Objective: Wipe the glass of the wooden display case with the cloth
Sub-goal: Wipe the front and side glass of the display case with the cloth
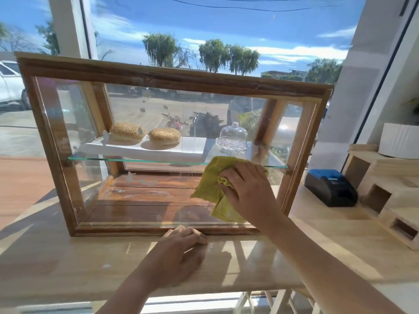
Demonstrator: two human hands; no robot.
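The wooden display case point(172, 77) stands on a pale wooden counter, its front glass point(140, 196) facing me. My right hand point(247, 189) presses a yellow-green cloth point(210, 184) flat against the lower right part of that glass. My left hand point(181, 250) rests palm down on the counter just below the case's bottom frame, fingers loosely curled and holding nothing. Inside, a glass shelf point(136, 160) carries two sesame buns point(145, 133) on a white board and a small glass dome point(233, 137). Smudges show on the lower left of the glass.
A black and blue receipt printer point(331, 188) sits on the counter to the right of the case. Stepped wooden boxes point(385, 196) with a white ribbed pot point(401, 142) stand at the far right. Behind the case is a large window. The counter's front edge point(204, 288) is close to me.
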